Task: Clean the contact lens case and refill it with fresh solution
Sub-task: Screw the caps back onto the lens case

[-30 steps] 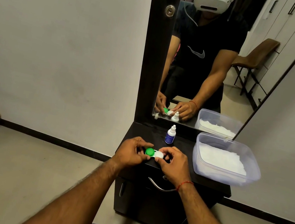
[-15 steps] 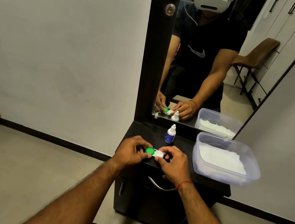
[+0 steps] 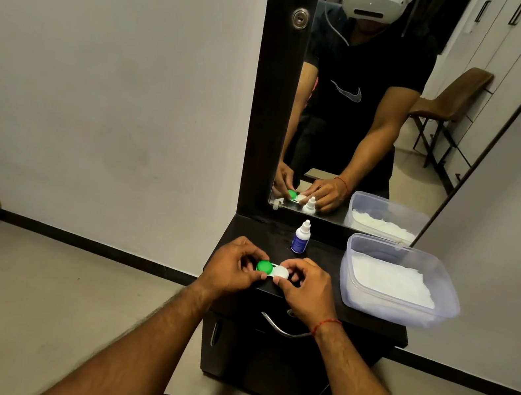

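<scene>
The contact lens case (image 3: 272,269) has a green cap on its left well and a white cap on its right well. I hold it between both hands just above the front of the dark cabinet top (image 3: 322,253). My left hand (image 3: 233,267) pinches the green end; my right hand (image 3: 305,290) pinches the white end. Both caps are on. A small white solution bottle (image 3: 301,237) with a blue label stands upright behind the case, near the mirror.
A clear plastic tub (image 3: 399,288) holding white tissue sits on the cabinet's right side, overhanging its edge. A tall mirror (image 3: 371,112) in a dark frame rises behind. The cabinet has a drawer with a metal handle (image 3: 284,328). Bare floor lies left.
Both hands stay on the case in almost the same spot; only the fingers have shifted slightly around the caps.
</scene>
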